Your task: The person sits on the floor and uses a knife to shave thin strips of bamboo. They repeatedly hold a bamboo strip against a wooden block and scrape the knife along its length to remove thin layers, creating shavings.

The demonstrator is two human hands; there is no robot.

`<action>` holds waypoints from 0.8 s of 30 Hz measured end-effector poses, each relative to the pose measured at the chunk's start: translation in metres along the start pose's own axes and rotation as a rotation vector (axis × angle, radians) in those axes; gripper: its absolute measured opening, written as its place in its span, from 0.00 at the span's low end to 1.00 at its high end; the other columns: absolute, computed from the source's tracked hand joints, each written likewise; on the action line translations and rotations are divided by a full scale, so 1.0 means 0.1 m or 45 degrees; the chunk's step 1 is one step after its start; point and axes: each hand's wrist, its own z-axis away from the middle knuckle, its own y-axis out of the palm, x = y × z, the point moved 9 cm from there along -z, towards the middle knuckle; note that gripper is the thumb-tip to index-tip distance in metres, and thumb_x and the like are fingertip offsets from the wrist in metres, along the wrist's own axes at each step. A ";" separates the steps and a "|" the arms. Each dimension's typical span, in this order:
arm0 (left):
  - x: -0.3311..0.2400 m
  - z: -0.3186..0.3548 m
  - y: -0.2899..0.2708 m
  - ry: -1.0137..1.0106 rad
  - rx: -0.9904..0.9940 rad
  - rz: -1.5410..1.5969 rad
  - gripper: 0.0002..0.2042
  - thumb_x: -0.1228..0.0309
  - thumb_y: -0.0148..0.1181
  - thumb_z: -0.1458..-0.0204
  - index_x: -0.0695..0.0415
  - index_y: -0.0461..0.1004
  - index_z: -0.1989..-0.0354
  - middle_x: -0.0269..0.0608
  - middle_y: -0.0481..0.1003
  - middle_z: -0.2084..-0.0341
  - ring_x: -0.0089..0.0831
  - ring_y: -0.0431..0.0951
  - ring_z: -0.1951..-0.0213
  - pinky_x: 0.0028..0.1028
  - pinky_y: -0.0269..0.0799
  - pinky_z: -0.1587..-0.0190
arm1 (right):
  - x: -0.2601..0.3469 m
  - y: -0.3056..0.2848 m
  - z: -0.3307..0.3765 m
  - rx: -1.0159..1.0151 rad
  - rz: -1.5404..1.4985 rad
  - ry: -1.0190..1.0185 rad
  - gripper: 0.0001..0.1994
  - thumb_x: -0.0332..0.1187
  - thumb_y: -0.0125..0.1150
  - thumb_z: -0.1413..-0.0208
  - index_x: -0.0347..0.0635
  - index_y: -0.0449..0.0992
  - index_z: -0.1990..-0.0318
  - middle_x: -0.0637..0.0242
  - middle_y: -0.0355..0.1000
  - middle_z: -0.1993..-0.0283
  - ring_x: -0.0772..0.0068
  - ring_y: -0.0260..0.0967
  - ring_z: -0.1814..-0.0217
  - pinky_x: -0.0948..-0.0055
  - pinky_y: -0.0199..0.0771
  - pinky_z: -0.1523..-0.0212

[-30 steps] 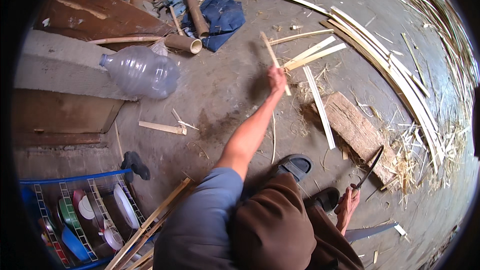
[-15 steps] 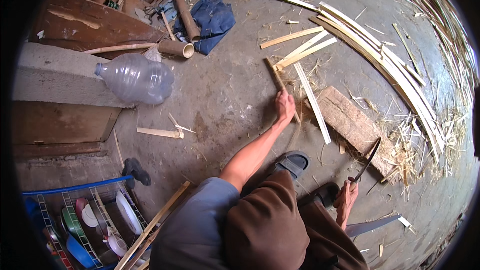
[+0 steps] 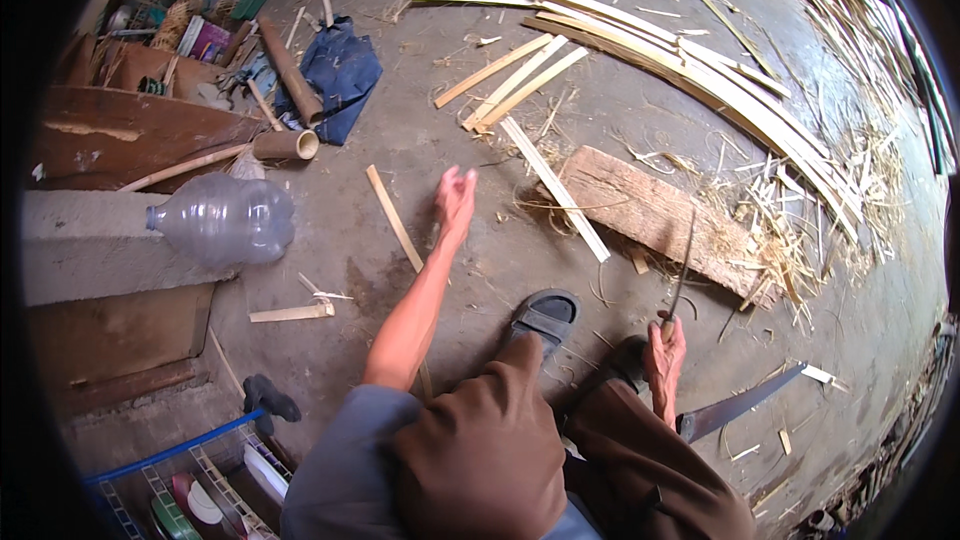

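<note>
My left hand [image 3: 455,198] is stretched forward over the concrete floor with its fingers apart and nothing in them. Just to its left, a bamboo strip [image 3: 394,217] lies on the floor, partly hidden by my forearm. In my right hand [image 3: 664,355], a long thin-bladed knife [image 3: 682,275] is gripped by its handle, blade pointing away from me. Beyond that blade is a rough wooden board [image 3: 640,202] with shavings heaped at its right end. A pale split strip [image 3: 555,190] rests across the board's left end. Several more strips [image 3: 525,83] lie farther off.
Long bamboo slats [image 3: 700,75] curve across the far right, near a bundle of thin strips [image 3: 850,15]. A handsaw [image 3: 745,405] lies right of my right hand. At left are a large plastic bottle [image 3: 225,220], a blue cloth [image 3: 342,75] and a dish rack [image 3: 185,455].
My left hand has let go of the bamboo strip, which now lies on the floor to its left. The right hand still holds the knife, its blade now more upright in view. The view has shifted.
</note>
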 end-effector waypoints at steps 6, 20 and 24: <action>-0.07 -0.81 0.61 -0.272 0.158 0.472 0.23 0.52 0.61 0.41 0.58 0.69 0.49 0.41 0.73 0.67 0.28 0.74 0.68 0.31 0.75 0.63 | 0.24 0.42 0.10 0.202 -0.066 -0.100 0.14 0.35 0.57 0.38 0.42 0.71 0.48 0.74 0.62 0.81 0.80 0.59 0.84 0.76 0.58 0.83; -3.04 1.67 1.80 0.318 1.058 1.268 0.27 0.44 0.37 0.32 0.58 0.71 0.60 0.28 0.61 0.73 0.22 0.58 0.68 0.24 0.56 0.58 | 2.14 -0.53 0.53 0.115 -0.499 -0.442 0.29 0.25 0.53 0.38 0.41 0.57 0.29 0.71 0.67 0.76 0.81 0.66 0.76 0.77 0.68 0.74; -2.89 2.04 1.96 0.419 1.104 1.149 0.20 0.53 0.44 0.31 0.55 0.70 0.69 0.26 0.62 0.74 0.17 0.59 0.68 0.21 0.57 0.61 | 2.50 -0.75 0.72 0.176 -0.524 -0.474 0.37 0.22 0.50 0.40 0.45 0.45 0.24 0.70 0.68 0.72 0.81 0.66 0.74 0.77 0.70 0.73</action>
